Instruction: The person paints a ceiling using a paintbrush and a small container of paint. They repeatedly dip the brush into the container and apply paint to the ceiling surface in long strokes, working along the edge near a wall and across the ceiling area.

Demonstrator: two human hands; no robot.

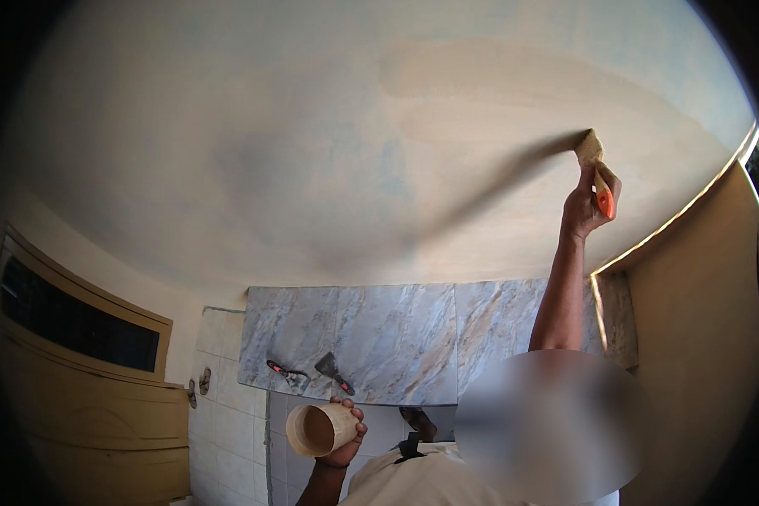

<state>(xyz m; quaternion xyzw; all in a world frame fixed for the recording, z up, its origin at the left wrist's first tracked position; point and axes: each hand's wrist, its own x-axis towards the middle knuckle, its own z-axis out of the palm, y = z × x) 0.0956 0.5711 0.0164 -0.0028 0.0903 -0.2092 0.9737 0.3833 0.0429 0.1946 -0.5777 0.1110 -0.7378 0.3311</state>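
Gripping the paintbrush (590, 150) by its orange-ended handle, the right hand (593, 204) is up, and the bristles are touching the pale wall (312, 126). The left hand (350, 447) is wrapped around a cream cup (322, 430), near the marbled worktop (401, 337), on which a scraper (333, 369) lies.

A blur (548, 428) hides part of the right arm (557, 299), the right hand (592, 202) covers some of the brush (591, 147), the cup (342, 424) masks the left hand's palm (346, 454), and the lower edge crops the left forearm (319, 486).
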